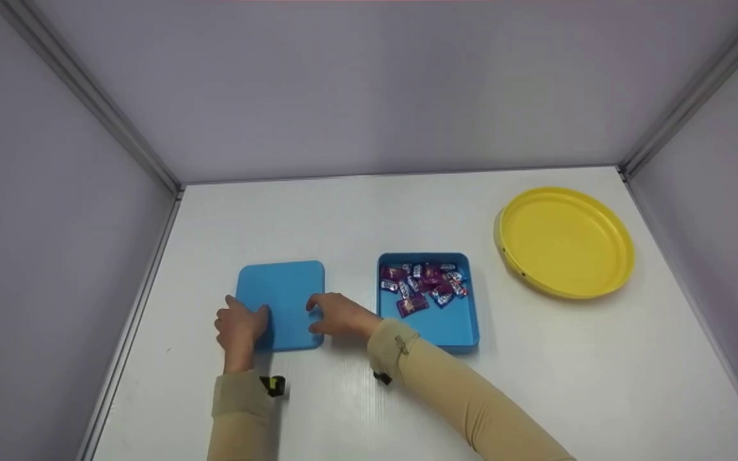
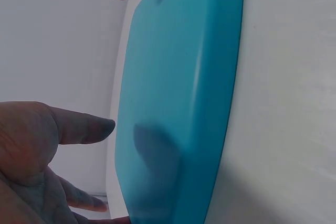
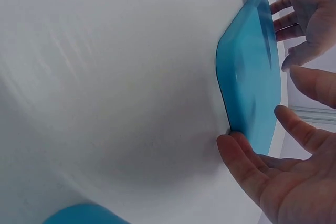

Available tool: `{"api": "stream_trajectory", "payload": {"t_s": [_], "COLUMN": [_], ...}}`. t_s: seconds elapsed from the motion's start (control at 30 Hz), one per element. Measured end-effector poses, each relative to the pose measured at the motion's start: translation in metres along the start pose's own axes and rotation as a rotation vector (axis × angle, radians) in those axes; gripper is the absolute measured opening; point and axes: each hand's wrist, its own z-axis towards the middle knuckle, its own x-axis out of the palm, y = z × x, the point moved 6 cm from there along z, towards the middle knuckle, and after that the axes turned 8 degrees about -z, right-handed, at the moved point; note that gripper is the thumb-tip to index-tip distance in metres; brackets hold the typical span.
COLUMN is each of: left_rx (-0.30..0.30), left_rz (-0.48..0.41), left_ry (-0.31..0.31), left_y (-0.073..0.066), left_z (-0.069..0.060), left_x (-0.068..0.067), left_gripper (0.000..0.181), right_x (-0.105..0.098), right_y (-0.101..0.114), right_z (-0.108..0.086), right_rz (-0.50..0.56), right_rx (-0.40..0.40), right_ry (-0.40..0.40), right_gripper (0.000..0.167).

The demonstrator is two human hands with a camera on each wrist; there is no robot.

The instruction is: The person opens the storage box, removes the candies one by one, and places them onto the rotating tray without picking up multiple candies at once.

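A flat blue square lid (image 1: 282, 282) lies on the white table, left of the middle. My left hand (image 1: 239, 325) is at its left edge, fingers spread and the thumb above the surface; in the left wrist view the thumb casts a shadow on the lid (image 2: 163, 77). At the opposite edge is my right hand (image 1: 342, 315), its fingers loosely bent. One or two of its fingertips (image 3: 229, 148) appear to touch the lid's edge in the right wrist view. Right of it, an uncovered blue square box (image 1: 452, 331) holds several wrapped candies (image 1: 412, 305), purple and blue.
A round yellow tray (image 1: 561, 243) with a raised rim rests on the right side of the table (image 1: 356, 422). Grey panels (image 1: 375, 89) wall in the table at the back, left and right. The right forearm (image 1: 465, 384) passes close in front of the blue box.
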Motion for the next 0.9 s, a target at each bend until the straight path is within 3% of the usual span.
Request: {"api": "stream_trajectory", "payload": {"t_s": [0.6, 0.9], "left_rx": [-0.012, 0.026], "left_rz": [0.009, 0.01], "left_ry": [0.011, -0.003], "left_y": [0.003, -0.007], "left_z": [-0.001, -0.004], "left_x": [0.0, 0.003], "left_gripper": [0.084, 0.083], "right_x": [-0.002, -0.019], "right_y": [-0.001, 0.004], "right_z": [-0.001, -0.007], "right_rz": [0.019, -0.04], "right_rx": [0.008, 0.049], "right_ry": [0.008, 0.003], "right_gripper": [0.043, 0.058]}}
